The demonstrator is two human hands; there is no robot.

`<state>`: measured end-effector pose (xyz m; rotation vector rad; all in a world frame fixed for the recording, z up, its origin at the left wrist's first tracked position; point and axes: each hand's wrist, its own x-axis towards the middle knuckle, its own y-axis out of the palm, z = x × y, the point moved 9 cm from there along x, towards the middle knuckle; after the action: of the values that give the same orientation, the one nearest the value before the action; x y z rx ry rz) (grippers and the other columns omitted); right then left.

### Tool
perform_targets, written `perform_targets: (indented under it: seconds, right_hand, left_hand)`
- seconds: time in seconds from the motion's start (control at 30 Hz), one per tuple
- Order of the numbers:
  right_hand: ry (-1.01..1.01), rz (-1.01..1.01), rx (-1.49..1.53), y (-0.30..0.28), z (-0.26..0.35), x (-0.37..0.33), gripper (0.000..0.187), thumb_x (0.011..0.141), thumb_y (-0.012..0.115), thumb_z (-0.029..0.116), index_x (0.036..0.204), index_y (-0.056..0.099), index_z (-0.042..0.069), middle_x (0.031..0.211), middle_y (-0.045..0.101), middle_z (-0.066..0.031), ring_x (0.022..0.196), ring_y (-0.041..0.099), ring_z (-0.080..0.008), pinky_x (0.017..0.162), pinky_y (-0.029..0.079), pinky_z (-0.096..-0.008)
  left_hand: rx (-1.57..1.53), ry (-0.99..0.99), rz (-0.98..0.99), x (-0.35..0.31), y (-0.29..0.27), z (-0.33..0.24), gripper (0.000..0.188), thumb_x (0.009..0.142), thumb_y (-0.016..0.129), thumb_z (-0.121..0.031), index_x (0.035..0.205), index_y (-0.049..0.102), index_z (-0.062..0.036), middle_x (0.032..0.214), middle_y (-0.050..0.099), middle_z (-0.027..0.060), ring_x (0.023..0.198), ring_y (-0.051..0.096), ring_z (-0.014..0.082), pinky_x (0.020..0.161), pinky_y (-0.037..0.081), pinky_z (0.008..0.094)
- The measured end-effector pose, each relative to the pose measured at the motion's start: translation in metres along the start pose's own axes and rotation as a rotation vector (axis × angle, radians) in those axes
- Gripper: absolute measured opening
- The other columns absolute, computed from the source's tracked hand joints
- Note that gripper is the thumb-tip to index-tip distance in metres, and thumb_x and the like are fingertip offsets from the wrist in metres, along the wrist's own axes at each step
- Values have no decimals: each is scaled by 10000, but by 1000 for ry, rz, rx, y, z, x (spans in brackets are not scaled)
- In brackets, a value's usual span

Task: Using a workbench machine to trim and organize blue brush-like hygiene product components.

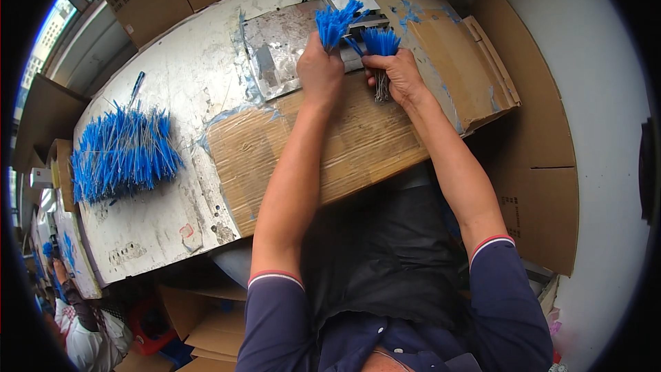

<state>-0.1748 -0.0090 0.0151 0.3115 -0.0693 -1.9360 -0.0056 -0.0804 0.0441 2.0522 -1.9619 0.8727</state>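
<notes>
The left grip (322,72) is closed around a left bunch (335,22) of blue strands, their tips fanning out above the fist. Just to its right, the right grip (396,72) pinches a right bunch (381,41), with blue ends above the thumb and thin pale wires (381,86) hanging below the fingers; a few strands slant out toward the left grip. Well to the left of both grips, a large pile (127,151) of the same strands lies on the tabletop (206,62). Judging by this, the work seems partway through: two handfuls look gathered and roughly aligned at the tips, yet both are in hand and neither is set down. The pile appears to be the larger share, left to handle. A metal fixture (372,22) sits just beyond the grips, cardboard (310,148) below them; whether either bunch touches the fixture, I cannot tell.
</notes>
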Motion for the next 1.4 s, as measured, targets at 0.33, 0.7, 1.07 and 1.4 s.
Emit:
perform_targets:
  seconds: [0.33, 0.7, 1.07, 1.4]
  right_hand:
    - [-23, -21, 43, 0, -4, -9, 165, 806, 753, -5, 947, 668, -25, 779, 666, -70, 601, 642, -144, 479, 505, -253]
    - [-171, -265, -117, -20, 9, 0, 143, 778, 730, -49, 908, 672, -30, 732, 657, -80, 555, 625, -153, 464, 515, -273]
    - [-250, -456, -357, -20, 16, 5, 114, 766, 728, -33, 842, 644, -26, 682, 646, -85, 476, 622, -169, 405, 523, -304]
    - [-201, -441, -140, -20, 11, 7, 116, 792, 715, -50, 860, 625, -25, 719, 645, -88, 528, 643, -181, 430, 567, -320]
  left_hand:
    - [-151, 44, 64, -3, 9, -10, 151, 938, 697, -157, 1038, 662, -49, 800, 708, 152, 720, 705, 318, 653, 521, 403]
    - [-57, 1, -83, 0, -3, 6, 171, 911, 710, -139, 1043, 626, -71, 806, 690, 178, 769, 682, 399, 675, 496, 472]
    - [-4, -30, -25, -1, -3, -2, 142, 889, 671, -63, 1010, 605, -29, 873, 673, 240, 831, 655, 457, 709, 498, 509]
    - [178, 29, -77, -3, -6, -7, 153, 840, 632, -14, 987, 600, -43, 850, 666, 189, 820, 639, 424, 730, 485, 529]
